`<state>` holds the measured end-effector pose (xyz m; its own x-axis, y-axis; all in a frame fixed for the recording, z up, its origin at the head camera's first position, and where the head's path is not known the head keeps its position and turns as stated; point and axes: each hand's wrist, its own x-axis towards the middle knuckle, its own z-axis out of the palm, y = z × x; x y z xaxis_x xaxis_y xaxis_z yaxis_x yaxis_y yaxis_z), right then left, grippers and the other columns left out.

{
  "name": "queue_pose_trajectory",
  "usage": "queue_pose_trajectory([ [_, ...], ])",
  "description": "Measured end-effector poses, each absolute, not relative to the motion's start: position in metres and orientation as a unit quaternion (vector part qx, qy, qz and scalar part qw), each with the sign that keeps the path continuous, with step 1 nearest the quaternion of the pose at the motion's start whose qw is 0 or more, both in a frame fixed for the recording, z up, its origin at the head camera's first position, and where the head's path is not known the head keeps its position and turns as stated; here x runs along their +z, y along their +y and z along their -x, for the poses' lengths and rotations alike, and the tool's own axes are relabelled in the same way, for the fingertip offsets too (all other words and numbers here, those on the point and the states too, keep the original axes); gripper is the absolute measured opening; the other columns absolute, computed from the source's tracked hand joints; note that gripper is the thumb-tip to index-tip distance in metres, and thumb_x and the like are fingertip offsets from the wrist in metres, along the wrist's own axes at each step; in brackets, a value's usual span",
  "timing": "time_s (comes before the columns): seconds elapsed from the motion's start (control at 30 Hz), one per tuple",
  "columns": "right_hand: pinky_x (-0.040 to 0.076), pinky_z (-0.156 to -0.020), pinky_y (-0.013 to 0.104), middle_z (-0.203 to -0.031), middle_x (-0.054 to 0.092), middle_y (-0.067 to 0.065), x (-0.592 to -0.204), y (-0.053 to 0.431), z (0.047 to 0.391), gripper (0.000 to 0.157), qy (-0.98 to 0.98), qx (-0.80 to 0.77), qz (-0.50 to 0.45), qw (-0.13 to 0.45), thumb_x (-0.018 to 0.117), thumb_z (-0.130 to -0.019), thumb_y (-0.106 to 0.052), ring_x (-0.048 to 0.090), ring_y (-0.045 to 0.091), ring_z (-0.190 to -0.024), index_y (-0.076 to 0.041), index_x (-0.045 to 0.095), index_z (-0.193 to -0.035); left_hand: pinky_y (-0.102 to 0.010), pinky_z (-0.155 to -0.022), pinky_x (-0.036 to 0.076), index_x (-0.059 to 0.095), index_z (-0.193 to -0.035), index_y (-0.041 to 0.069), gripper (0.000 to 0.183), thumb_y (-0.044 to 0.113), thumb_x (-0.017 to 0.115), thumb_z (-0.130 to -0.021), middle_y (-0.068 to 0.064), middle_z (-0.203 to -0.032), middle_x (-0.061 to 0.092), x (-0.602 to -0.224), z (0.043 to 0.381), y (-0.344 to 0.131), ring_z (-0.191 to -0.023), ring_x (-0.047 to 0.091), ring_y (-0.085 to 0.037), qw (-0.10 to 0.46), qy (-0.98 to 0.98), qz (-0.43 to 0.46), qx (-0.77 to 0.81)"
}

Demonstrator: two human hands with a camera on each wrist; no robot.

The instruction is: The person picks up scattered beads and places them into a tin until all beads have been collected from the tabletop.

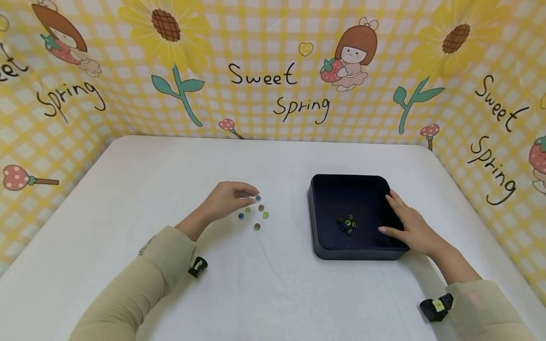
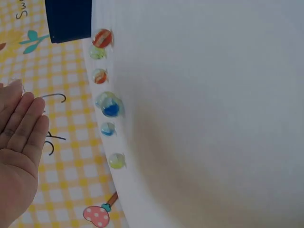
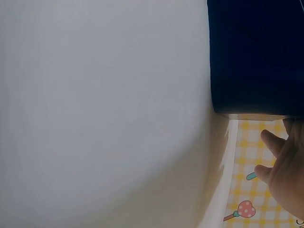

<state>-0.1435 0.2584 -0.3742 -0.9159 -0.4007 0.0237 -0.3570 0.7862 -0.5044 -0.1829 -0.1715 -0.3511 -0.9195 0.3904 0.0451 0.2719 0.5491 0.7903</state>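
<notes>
Thumb and fingertips of my left hand (image 1: 226,201) pinch a small blue glass marble (image 1: 258,198). Just below the hand, several more marbles lie loose on the white tabletop: a blue one (image 1: 241,216), brownish ones (image 1: 257,227) and yellow-green ones (image 1: 266,215). In the left wrist view, the brownish marbles (image 2: 102,38) look red and clear. At the right, my right hand (image 1: 411,229) holds the right wall of a dark navy tray (image 1: 315,218), thumb inside and fingers along the outside. A cluster of marbles (image 1: 350,222) rests on the tray floor.
The white table (image 1: 281,293) has rounded far corners. A yellow checked cloth (image 1: 264,47) printed with sunflowers stands behind it and at both sides. Small black devices (image 1: 198,267) are strapped at both sleeve cuffs.
</notes>
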Motion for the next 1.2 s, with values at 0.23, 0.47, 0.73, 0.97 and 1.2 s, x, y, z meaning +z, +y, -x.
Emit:
queue_pose_trajectory([
  [0.23,0.003,-0.094,0.060,-0.142,-0.003,0.018,-0.372,0.258,0.143,0.079,0.944,-0.262,0.198,0.046,0.055,-0.084,-0.032,0.002,0.041,-0.125,0.001,0.006,-0.137,-0.029,-0.078,0.046,0.061,-0.103,0.003,0.025,0.014,0.061,-0.081,-0.009,-0.104,0.059,-0.354,0.188,-0.183,-0.098,0.055,-0.021,0.060,0.887,-0.176,0.423],
  [0.47,0.003,-0.094,0.060,-0.142,-0.002,0.018,-0.373,0.261,0.146,0.079,0.942,-0.264,0.201,0.047,0.055,-0.084,-0.032,0.002,0.041,-0.125,0.001,0.007,-0.137,-0.035,-0.083,0.043,0.060,-0.105,0.002,0.027,0.014,0.061,-0.081,-0.010,-0.106,0.058,-0.358,0.197,-0.191,-0.100,0.054,-0.022,0.071,0.900,-0.156,0.400],
  [0.73,0.003,-0.094,0.060,-0.142,-0.004,0.018,-0.370,0.262,0.150,0.079,0.940,-0.269,0.204,0.055,0.055,-0.084,-0.031,0.001,0.041,-0.125,0.000,0.006,-0.137,-0.037,-0.086,0.041,0.061,-0.103,0.003,0.023,0.012,0.059,-0.081,-0.010,-0.104,0.059,-0.362,0.205,-0.197,-0.100,0.053,-0.023,0.068,0.921,-0.138,0.358],
  [0.97,0.004,-0.094,0.060,-0.142,-0.004,0.017,-0.370,0.263,0.152,0.079,0.940,-0.266,0.206,0.052,0.055,-0.084,-0.031,0.002,0.041,-0.125,0.001,0.006,-0.137,-0.037,-0.081,0.043,0.061,-0.102,0.001,0.023,0.012,0.059,-0.082,-0.013,-0.101,0.060,-0.363,0.210,-0.202,-0.095,0.054,-0.026,0.062,0.935,-0.133,0.322],
  [1.2,0.005,-0.094,0.060,-0.142,-0.004,0.016,-0.371,0.263,0.151,0.079,0.939,-0.268,0.207,0.053,0.055,-0.084,-0.032,0.002,0.039,-0.126,0.001,0.006,-0.137,-0.036,-0.077,0.045,0.061,-0.101,0.001,0.022,0.011,0.059,-0.082,-0.012,-0.098,0.061,-0.368,0.218,-0.202,-0.092,0.054,-0.024,0.075,0.941,-0.131,0.303],
])
